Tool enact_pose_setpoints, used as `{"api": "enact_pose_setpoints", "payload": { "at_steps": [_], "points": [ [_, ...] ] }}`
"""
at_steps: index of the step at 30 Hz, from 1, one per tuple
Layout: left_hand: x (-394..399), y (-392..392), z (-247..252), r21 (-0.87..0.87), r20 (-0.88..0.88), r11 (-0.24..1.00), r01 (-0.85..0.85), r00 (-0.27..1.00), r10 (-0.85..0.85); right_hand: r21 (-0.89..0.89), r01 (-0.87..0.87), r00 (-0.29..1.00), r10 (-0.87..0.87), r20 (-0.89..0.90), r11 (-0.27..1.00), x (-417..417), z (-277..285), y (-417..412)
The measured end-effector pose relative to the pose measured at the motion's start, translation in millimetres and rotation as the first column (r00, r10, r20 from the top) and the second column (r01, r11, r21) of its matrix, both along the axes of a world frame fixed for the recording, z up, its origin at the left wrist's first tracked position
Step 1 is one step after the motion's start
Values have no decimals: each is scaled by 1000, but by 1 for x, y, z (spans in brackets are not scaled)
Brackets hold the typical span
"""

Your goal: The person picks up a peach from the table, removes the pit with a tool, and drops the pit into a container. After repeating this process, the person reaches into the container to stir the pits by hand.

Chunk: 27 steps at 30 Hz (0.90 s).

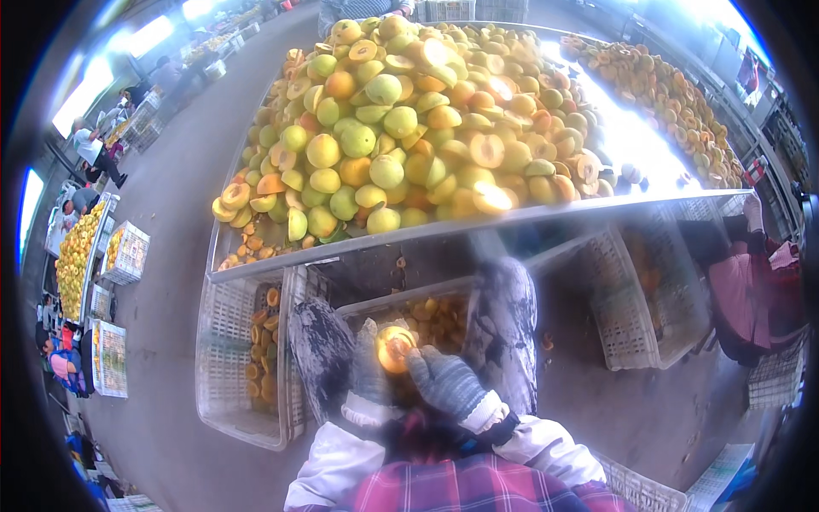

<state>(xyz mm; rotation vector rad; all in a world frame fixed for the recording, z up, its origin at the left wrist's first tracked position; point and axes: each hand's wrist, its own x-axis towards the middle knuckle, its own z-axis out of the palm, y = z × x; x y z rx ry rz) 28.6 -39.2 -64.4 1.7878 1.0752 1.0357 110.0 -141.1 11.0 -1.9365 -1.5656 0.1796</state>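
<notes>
A halved yellow stone fruit (pixel 395 349), likely a peach or apricot, faces up with its reddish hollow showing. My left hand (pixel 370 366), in a grey knit glove, holds it from the left. On its right side, the bent fingers of my gloved right hand (pixel 446 383) touch the cut face and edge. Whether a stone or small tool sits in those fingers is hidden. Both hands are above my lap, between my knees. Just beyond them a crate (pixel 470 291) on the floor contains cut fruit pieces.
A metal-rimmed table (pixel 358 246) ahead bears a big heap of whole and halved fruit (pixel 384 134). Left of my legs stands a white plastic crate (pixel 240 427) with fruit halves. Another crate (pixel 630 320) and a seated person (pixel 745 294) are at right.
</notes>
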Motion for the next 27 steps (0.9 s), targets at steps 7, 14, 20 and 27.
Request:
{"api": "enact_pose_setpoints", "payload": {
  "at_steps": [7, 14, 20, 27],
  "points": [
    [-6, 4, 3, 75, -135, 996, 45, 990, -34, 84, 36, 989, -24, -144, 996, -3, -42, -4],
    [5, 0, 28, 233, -205, 953, 191, 968, -144, -378, -25, 812, -202, -548, 926, 2, -46, 6],
    [11, -6, 2, 14, 47, 998, 54, 997, -54, -350, 0, 351, -328, -877, 937, 2, -23, 5],
    [-12, 23, -66, 150, 115, 989, 9, 993, -27, -306, -128, 275, -263, -925, 943, 1, -52, -3]
  ]
}}
